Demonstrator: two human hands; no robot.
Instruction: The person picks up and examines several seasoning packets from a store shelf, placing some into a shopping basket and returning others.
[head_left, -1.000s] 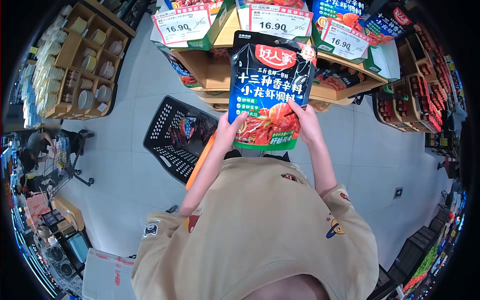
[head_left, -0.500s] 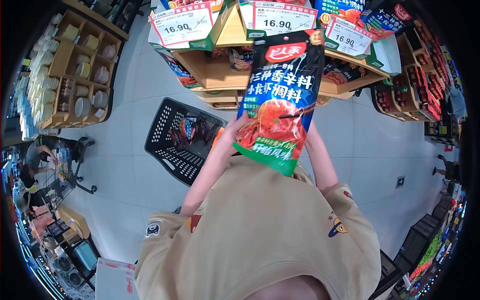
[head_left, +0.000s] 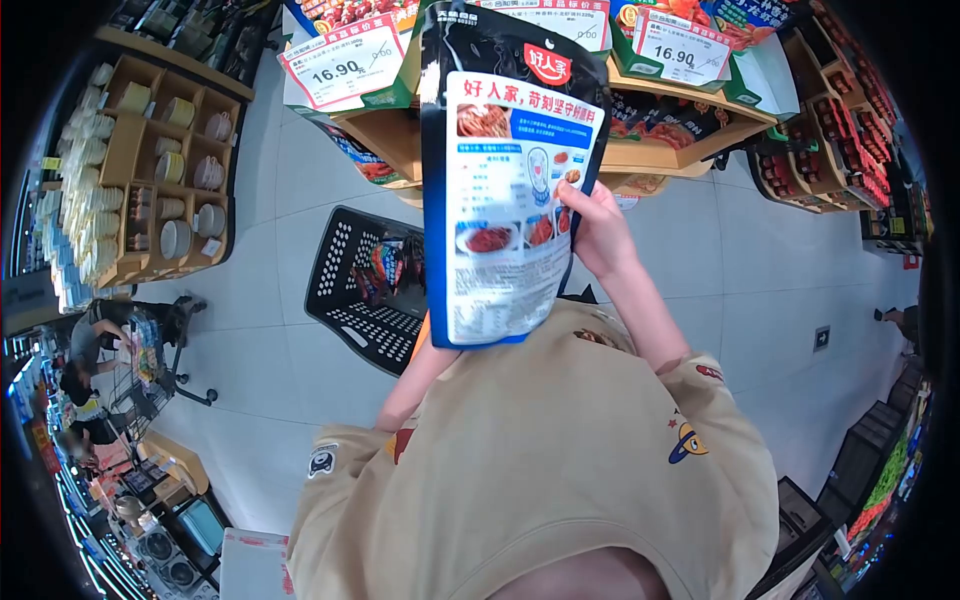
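Observation:
A black and blue food pouch [head_left: 510, 200] is held upright in front of my chest, its back with the white printed panel facing me. My right hand [head_left: 598, 228] grips the pouch's right edge, thumb on the printed panel. Behind the pouch's lower left part my left hand is hidden; only the left forearm [head_left: 415, 385] shows below it. A dark basket [head_left: 345, 255] with several packets [head_left: 388, 262] inside is on the floor to the left.
Just ahead stands a wooden shelf [head_left: 700, 150] with pouches and price tags [head_left: 345, 65]. Shelves of bowls [head_left: 165, 165] are at the left, red goods [head_left: 850, 135] at the right. A person with a cart [head_left: 140, 375] is far left.
The pouch has turned from its front to its back and moved a little left. My left hand has gone out of sight behind it, and my right hand now shows at its right edge.

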